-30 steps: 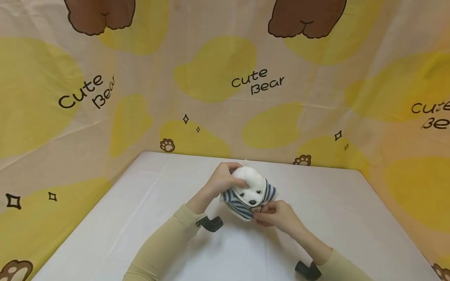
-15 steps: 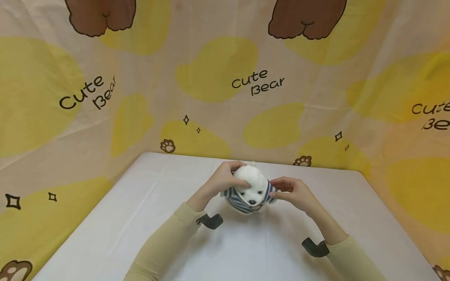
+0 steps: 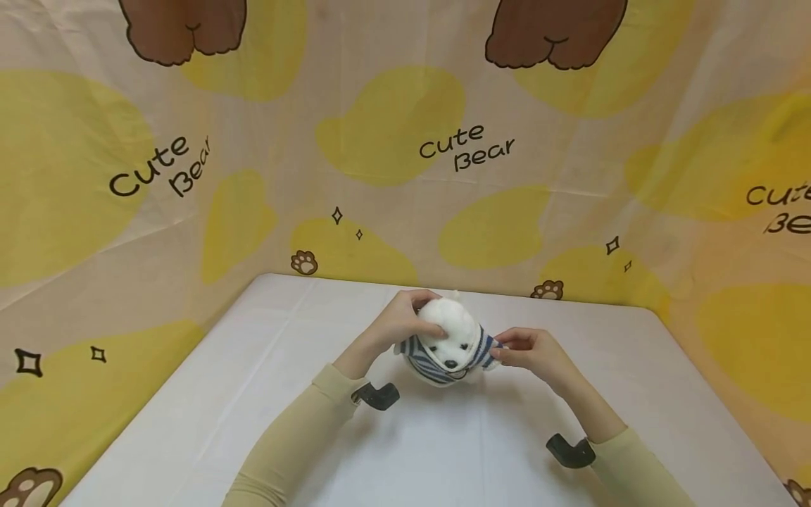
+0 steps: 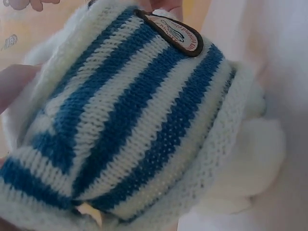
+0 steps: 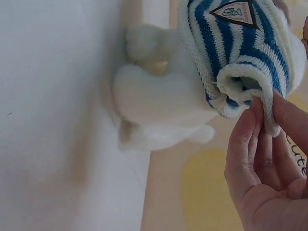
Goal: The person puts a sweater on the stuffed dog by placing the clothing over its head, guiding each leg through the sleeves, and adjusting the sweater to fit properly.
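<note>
A white plush toy (image 3: 453, 318) with black eyes and nose faces the head camera over the table. It wears a blue-and-white striped knitted sweater (image 4: 130, 115) with a triangular patch (image 5: 236, 13) on the chest. My left hand (image 3: 400, 321) grips the toy's head, thumb across its forehead. On the other side, my right hand (image 3: 537, 352) pinches the sweater's sleeve. The right wrist view shows the thumb and fingertips on the rolled white cuff (image 5: 268, 108), with a dark hollow inside the sleeve opening. The toy's white legs (image 5: 154, 96) stick out below the sweater.
The white table (image 3: 405, 451) spreads beneath both forearms. A printed cloth (image 3: 380, 127) with bears, paw marks and lettering hangs behind it and along both sides. Black curved mounts (image 3: 571, 451) stick out from both wrists.
My right hand has let go of the sweater's front near the patch, moved up and right, and taken the sleeve. My left hand keeps its grip on the head.
</note>
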Motion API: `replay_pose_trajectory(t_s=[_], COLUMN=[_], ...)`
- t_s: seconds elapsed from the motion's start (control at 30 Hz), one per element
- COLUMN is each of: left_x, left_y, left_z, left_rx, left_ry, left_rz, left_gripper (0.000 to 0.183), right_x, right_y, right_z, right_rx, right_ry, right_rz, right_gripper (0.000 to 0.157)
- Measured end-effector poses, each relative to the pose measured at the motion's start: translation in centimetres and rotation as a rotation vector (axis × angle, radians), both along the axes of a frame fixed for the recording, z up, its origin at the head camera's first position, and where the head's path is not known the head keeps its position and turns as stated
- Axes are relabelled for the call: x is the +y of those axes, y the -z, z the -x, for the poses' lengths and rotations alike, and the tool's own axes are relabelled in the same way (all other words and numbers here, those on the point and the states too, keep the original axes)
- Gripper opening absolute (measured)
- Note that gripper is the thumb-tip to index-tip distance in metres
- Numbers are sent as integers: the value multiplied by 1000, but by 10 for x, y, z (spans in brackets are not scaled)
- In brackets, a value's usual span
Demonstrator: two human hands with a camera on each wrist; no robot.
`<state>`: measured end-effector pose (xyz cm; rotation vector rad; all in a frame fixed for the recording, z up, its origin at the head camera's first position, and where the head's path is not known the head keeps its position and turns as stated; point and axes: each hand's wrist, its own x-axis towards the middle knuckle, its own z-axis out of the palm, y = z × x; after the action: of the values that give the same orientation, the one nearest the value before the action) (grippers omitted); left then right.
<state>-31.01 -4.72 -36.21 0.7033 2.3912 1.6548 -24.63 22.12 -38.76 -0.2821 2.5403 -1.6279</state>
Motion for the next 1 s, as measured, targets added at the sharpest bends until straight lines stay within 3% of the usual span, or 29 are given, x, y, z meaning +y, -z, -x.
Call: replay_pose_trajectory(t_s=[0.23,0.43,0.57,0.67,0.8,0.9,1.0], left_x=[1,3,6,8,11,12,12], left_y=[2,4,4,4,4,5,6], left_z=[0,0,0,-1,-2,-1,0], left_rx=[-27,-28,-15,-10,0,20,42], left_ry=[-3,1,17,40,60,60,64], left_rz=[-29,-38,-47,-49,-49,-55,-82], left_gripper=[51,51,51,53,56,58,58], right_x=[0,-7,-12,-10,0,0,-10], right_y=[7,18,25,16,-13,-31,-39], right_z=[1,3,6,7,7,8,12], right_rx=[-91,-114,-120,-100,-4,73,139], right_ry=[42,84,67,22,-24,-24,-37], right_rz=[-48,-104,-133,-199,-238,-154,-33], right_gripper=[35,29,24,25,38,45,52])
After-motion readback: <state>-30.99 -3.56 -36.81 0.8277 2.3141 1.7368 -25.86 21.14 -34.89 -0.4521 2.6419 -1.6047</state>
